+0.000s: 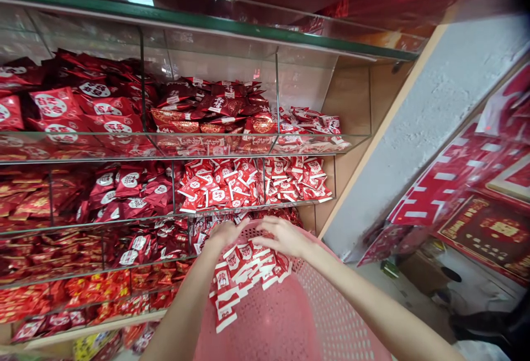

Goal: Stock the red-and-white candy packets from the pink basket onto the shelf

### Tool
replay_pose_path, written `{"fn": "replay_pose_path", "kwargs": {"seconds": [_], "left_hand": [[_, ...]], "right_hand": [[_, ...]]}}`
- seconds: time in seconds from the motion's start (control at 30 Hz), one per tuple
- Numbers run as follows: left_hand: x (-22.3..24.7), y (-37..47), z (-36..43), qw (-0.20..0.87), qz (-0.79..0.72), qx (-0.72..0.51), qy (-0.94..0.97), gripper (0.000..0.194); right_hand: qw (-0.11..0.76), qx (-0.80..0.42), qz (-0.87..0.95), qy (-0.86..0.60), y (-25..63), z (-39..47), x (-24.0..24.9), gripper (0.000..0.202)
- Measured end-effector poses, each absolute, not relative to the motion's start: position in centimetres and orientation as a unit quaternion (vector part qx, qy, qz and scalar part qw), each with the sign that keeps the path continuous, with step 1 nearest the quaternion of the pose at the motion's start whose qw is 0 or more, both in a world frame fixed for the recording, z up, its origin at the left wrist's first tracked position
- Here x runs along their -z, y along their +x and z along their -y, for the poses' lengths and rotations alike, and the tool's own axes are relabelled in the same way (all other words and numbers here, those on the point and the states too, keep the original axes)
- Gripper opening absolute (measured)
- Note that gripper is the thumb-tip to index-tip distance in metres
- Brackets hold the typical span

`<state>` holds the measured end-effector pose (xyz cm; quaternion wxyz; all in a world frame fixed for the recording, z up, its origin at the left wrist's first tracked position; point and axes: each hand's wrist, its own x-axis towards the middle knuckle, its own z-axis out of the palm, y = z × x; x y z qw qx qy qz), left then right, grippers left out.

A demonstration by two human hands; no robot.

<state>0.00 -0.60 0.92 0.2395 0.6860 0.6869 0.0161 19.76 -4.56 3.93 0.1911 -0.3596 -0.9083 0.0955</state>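
Observation:
A pink perforated plastic basket [285, 317] is tilted below me, its far rim close to the shelves. Small red-and-white candy packets [246, 264] lie in a heap at its far end. My left hand [227, 233] is at the heap's upper left, near the rim, its fingers stretched toward the right and partly hidden. Opposite it, my right hand [284, 235] arches over the packets with fingers apart, pointing left. The fingertips of both hands are close together. I see no packet clearly gripped in either hand.
Glass shelves [232, 157] with dividers hold many red packets. Similar red-and-white packets [290, 179] fill a compartment just beyond the basket. A wooden side panel [351, 184] and a grey wall [418, 112] are on the right, with red printed goods [488, 228] farther right.

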Motion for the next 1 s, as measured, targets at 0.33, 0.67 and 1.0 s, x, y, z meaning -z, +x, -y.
{"fn": "replay_pose_path", "kwargs": {"seconds": [0.33,0.67,1.0], "left_hand": [[-0.6,-0.1,0.3,0.224,-0.694,-0.006,0.684,0.094],[-1.0,-0.1,0.8,0.238,-0.695,-0.020,0.678,0.087],[-1.1,-0.1,0.6,0.242,-0.690,-0.009,0.682,0.089]], "right_hand": [[0.280,-0.037,0.757,-0.590,20.2,-0.7,-8.4,0.026],[0.410,-0.117,0.715,-0.555,20.8,0.1,-8.8,0.020],[0.365,-0.325,0.737,-0.467,23.8,6.4,-6.7,0.016]]}}
